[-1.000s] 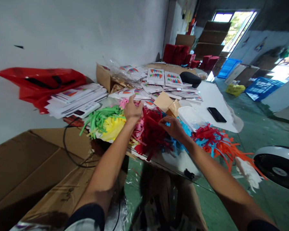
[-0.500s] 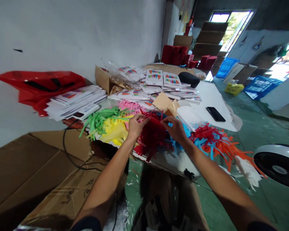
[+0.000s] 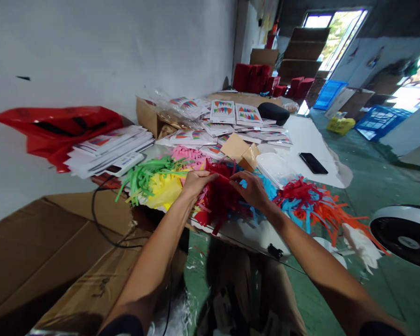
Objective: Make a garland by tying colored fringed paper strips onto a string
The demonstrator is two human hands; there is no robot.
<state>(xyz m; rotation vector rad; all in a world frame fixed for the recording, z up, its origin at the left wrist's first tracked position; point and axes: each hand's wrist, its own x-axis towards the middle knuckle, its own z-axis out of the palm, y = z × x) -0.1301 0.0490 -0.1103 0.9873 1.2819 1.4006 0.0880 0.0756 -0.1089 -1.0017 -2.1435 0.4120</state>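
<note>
Fringed red tissue paper (image 3: 223,192) hangs between my hands over the table's front edge, its cut strips drooping downward. My left hand (image 3: 195,183) pinches its upper left corner between thumb and fingers. At the upper right side, my right hand (image 3: 252,187) has thumb and bent fingers closed on the same sheet's edge. Around it lie green strips (image 3: 157,171), yellow paper (image 3: 166,190), pink strips (image 3: 189,157) and blue strips (image 3: 268,179). More red strips (image 3: 301,193) and orange strips (image 3: 332,214) spread to the right.
Behind are printed packets (image 3: 222,112), brown card (image 3: 235,147), a white plastic tray (image 3: 275,169) and a phone (image 3: 313,163). A stack of packets (image 3: 108,149) and a white power strip (image 3: 124,164) sit left. A cardboard box (image 3: 56,233) stands below, a round fan (image 3: 404,233) at right.
My right hand has shifted slightly left along the red paper's top edge, closer to my left hand. The left hand keeps its pinch. The view has tilted a little.
</note>
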